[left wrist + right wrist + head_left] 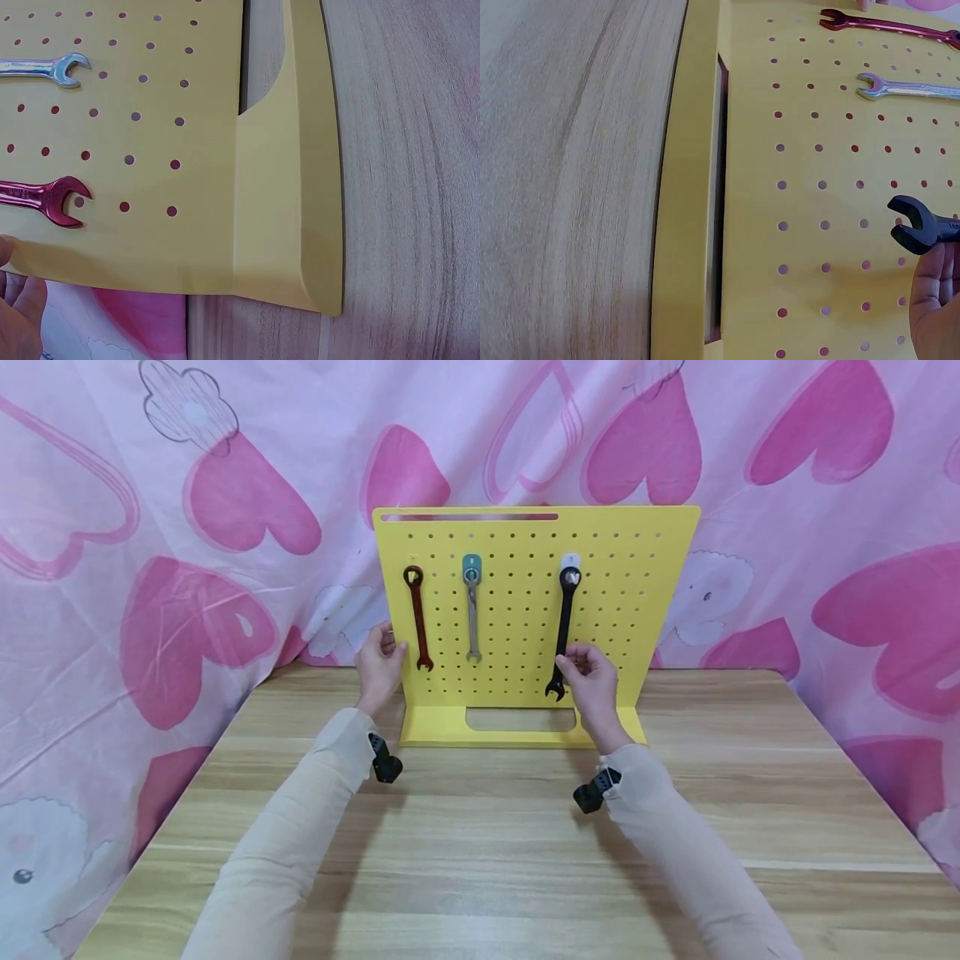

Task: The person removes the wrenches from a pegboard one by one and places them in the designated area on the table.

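Observation:
A yellow pegboard (517,689) stands upright on the table. Its left edge is pinched by my left hand (380,667), thumb in front and fingers behind. My right hand (594,687) holds the lower shank of a black combination wrench (564,618) between thumb and fingers; the wrench's ring end is at a white hook (571,560), and its open end (916,225) stands out from the board in the right wrist view. A red wrench (420,622) hangs near the left edge. Between them, a silver wrench (472,618) hangs from a teal hook (471,561).
The board's flanged base (435,727) rests on a wood-grain table (480,852). Close behind hangs a pink curtain (330,460) printed with hearts. Small black cameras (386,764) are strapped at both wrists.

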The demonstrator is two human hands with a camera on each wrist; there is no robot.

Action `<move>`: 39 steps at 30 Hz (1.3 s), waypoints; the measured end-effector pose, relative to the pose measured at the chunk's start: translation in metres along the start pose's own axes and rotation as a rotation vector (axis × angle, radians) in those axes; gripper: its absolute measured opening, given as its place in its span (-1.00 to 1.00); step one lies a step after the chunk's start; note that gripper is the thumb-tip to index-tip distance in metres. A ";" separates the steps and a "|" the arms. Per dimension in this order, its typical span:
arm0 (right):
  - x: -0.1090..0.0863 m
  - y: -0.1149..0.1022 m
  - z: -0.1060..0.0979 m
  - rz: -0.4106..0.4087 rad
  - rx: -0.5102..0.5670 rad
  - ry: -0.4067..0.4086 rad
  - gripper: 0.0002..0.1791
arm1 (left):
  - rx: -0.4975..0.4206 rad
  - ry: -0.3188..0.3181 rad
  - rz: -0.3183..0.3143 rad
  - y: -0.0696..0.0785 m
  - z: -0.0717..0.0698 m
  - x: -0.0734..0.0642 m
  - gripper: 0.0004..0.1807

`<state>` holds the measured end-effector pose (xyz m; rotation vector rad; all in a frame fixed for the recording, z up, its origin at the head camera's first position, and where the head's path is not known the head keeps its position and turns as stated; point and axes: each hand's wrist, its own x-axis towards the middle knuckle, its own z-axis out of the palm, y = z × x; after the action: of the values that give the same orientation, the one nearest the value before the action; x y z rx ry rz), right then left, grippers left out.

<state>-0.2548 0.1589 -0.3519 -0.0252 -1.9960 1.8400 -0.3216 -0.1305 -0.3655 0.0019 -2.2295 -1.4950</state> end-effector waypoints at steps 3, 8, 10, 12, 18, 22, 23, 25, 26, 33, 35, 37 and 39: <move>0.005 0.009 -0.002 0.028 0.035 -0.006 -0.74 | -0.004 -0.003 -0.003 0.001 0.000 0.000 -0.61; 0.007 0.016 -0.004 0.047 0.054 -0.006 -0.78 | -0.020 -0.007 -0.009 0.002 0.000 0.001 -0.61; 0.007 0.017 -0.005 0.046 0.063 -0.010 -0.81 | -0.018 -0.005 -0.008 0.002 0.001 0.001 -0.61; 0.006 0.017 -0.006 0.054 0.083 -0.015 -0.86 | -0.016 -0.004 -0.007 0.002 0.001 0.001 -0.61; 0.002 0.014 -0.010 0.086 0.095 -0.036 -0.93 | -0.016 -0.006 -0.006 0.003 0.001 0.001 -0.61; 0.000 0.012 -0.013 0.114 0.112 -0.054 -0.92 | -0.017 -0.009 -0.003 0.004 0.000 0.000 -0.62; 0.000 0.012 -0.013 0.120 0.121 -0.059 -0.92 | -0.020 -0.009 -0.004 0.004 0.000 0.000 -0.62; -0.001 0.010 -0.014 0.130 0.140 -0.070 -0.90 | -0.025 -0.010 -0.004 0.004 0.000 0.000 -0.62; -0.001 0.010 -0.015 0.133 0.146 -0.077 -0.90 | -0.026 -0.010 -0.004 0.004 0.000 0.000 -0.63; -0.005 0.005 -0.018 0.143 0.198 -0.107 -0.83 | -0.031 -0.011 -0.008 0.001 0.000 0.000 -0.62; -0.005 0.004 -0.019 0.145 0.198 -0.109 -0.84 | -0.030 -0.011 -0.016 0.001 0.000 0.000 -0.62; -0.006 0.004 -0.020 0.148 0.190 -0.111 -0.85 | -0.030 -0.011 -0.023 0.002 0.000 0.000 -0.63; -0.007 0.004 -0.020 0.153 0.189 -0.113 -0.86 | -0.030 -0.009 -0.026 0.002 0.000 0.000 -0.63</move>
<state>-0.2432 0.1768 -0.3570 -0.0187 -1.9316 2.1655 -0.3208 -0.1296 -0.3636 0.0152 -2.2223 -1.5454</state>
